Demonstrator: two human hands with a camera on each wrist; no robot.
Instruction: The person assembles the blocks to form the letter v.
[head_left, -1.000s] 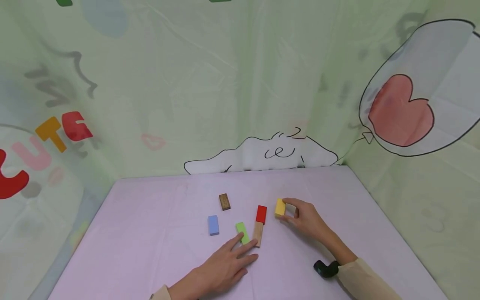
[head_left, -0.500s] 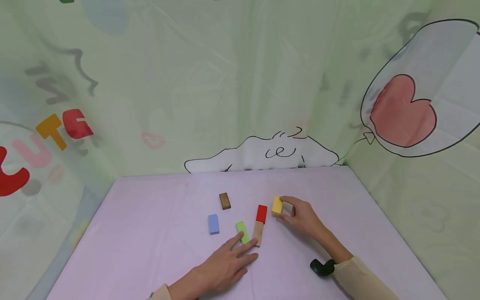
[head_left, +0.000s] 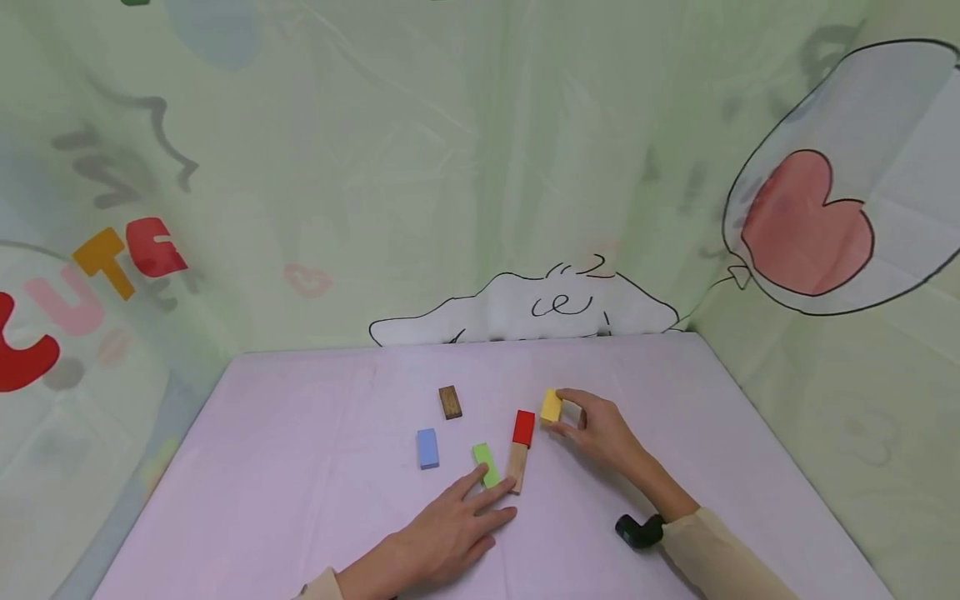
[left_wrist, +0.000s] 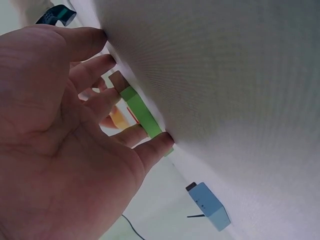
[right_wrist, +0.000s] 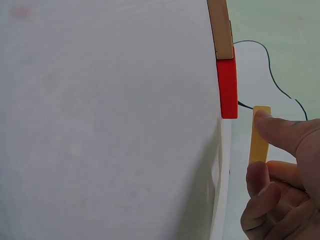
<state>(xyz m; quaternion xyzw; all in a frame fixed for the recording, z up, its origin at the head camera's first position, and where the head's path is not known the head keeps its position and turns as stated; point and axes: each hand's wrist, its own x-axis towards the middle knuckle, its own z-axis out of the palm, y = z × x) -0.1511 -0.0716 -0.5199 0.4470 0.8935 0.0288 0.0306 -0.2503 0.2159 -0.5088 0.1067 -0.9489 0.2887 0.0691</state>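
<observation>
My right hand [head_left: 603, 429] pinches a yellow block [head_left: 551, 406] by its two ends, between thumb and fingers, just right of a red block [head_left: 523, 428]. In the right wrist view the yellow block [right_wrist: 259, 135] stands apart from the red block [right_wrist: 228, 90]. A plain wooden block [head_left: 517, 468] lies end to end with the red one, nearer to me. My left hand [head_left: 450, 529] is spread flat-fingered; its fingertips touch the light green block [head_left: 486, 465] and the near end of the wooden block. Fingers partly cover the green block [left_wrist: 142, 112] in the left wrist view.
A blue block [head_left: 427, 448] lies left of the green one, and a dark brown block [head_left: 450, 402] lies behind it. All are on a table with a pale lilac cloth [head_left: 300, 467]. Printed curtains [head_left: 375, 167] rise behind and at both sides.
My right hand has moved a little left and away from me with the yellow block, closer to the red block. The left hand and the other blocks have stayed in place.
</observation>
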